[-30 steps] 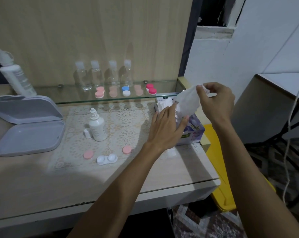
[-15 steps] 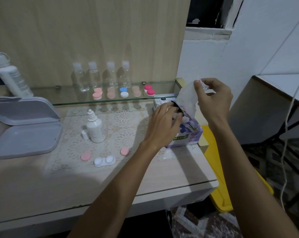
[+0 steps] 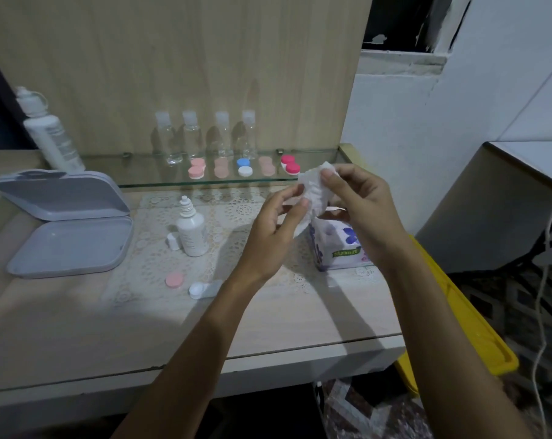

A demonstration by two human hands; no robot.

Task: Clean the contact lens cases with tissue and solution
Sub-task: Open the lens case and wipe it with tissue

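Note:
A white tissue (image 3: 314, 193) hangs above the flowered tissue box (image 3: 341, 245). My right hand (image 3: 360, 205) pinches its top corner between thumb and fingers. My left hand (image 3: 274, 229) holds the tissue's lower edge with thumb and fingertips. On the lace mat lie an open white lens case (image 3: 205, 289), partly hidden by my left forearm, and one loose pink cap (image 3: 174, 280). A small white solution bottle (image 3: 191, 228) stands uncapped, its cap (image 3: 173, 241) beside it. Several closed lens cases (image 3: 244, 167) sit on the glass shelf.
An open grey box (image 3: 68, 223) lies at the left. A large white bottle (image 3: 49, 134) stands behind it, and several clear bottles (image 3: 192, 136) line the shelf. A yellow bin (image 3: 477, 321) stands on the floor right of the table, near a white cable (image 3: 550, 255).
The tissue came free of the box. My left hand left the box top and took hold of the tissue's lower edge; both hands now hold it above the box.

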